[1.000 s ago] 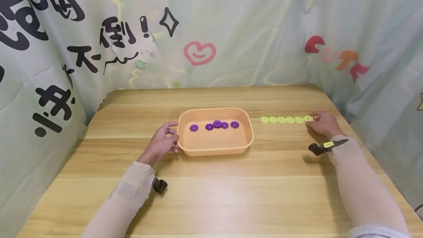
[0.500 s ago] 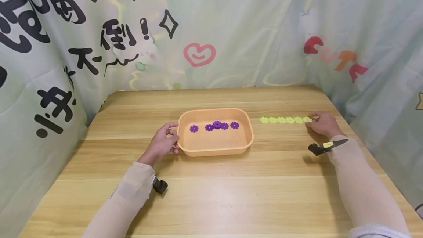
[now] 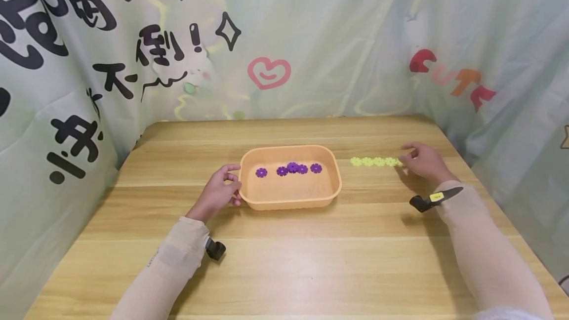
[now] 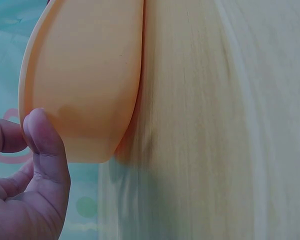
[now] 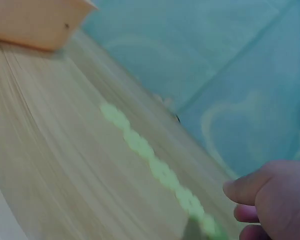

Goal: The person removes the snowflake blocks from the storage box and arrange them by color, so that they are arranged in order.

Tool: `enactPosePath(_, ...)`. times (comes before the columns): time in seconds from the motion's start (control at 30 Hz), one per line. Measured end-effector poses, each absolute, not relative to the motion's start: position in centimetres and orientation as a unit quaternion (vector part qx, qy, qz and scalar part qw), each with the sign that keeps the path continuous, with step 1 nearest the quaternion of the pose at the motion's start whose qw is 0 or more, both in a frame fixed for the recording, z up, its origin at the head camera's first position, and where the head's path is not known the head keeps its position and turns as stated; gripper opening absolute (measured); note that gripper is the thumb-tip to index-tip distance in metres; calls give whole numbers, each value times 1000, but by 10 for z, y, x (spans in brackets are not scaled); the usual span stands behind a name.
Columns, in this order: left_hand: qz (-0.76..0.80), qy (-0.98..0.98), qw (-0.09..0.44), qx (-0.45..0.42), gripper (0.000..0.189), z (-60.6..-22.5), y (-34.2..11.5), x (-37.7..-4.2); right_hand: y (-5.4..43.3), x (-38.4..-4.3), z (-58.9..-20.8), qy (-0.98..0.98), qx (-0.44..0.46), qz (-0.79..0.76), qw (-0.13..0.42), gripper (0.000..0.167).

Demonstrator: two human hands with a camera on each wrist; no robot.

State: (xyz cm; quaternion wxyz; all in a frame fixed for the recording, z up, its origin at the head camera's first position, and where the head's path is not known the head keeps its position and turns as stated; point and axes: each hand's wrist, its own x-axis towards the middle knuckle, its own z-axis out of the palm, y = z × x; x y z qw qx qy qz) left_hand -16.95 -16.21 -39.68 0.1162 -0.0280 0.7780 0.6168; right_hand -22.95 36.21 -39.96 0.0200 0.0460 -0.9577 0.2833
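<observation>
My left hand [image 3: 217,191] holds the left end of an orange plastic tray [image 3: 291,205]; in the left wrist view the thumb [image 4: 47,135] lies over its rim. Several purple flower-shaped plastic discs [image 3: 292,167] lie inside it, some overlapping. To the right, a straight row of yellow-green flower-shaped discs [image 3: 379,161] lies on the table, linked or touching edge to edge. Over the row's right end hovers my right hand [image 3: 425,162], which hides the last pieces in the head view. Its fingers are loosely bent, and nothing shows between them in the right wrist view.
The wooden table [image 3: 289,265] reaches back to a printed pale green curtain [image 3: 329,53], which also hangs at both sides. Each forearm carries a small black wrist camera, one at the left sleeve [image 3: 216,250] and one at the right [image 3: 420,204].
My right hand has left the far right end of the yellow-green row, risen slightly and shifted left over it. The left hand, tray and purple discs stay as they were.
</observation>
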Motion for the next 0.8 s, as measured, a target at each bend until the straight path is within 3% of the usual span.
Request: enactPosePath(0.8, 617, 778, 112, -33, 52, -394, -161, -168, 245, -251, -369, -913, 236, 331, -16, 31)
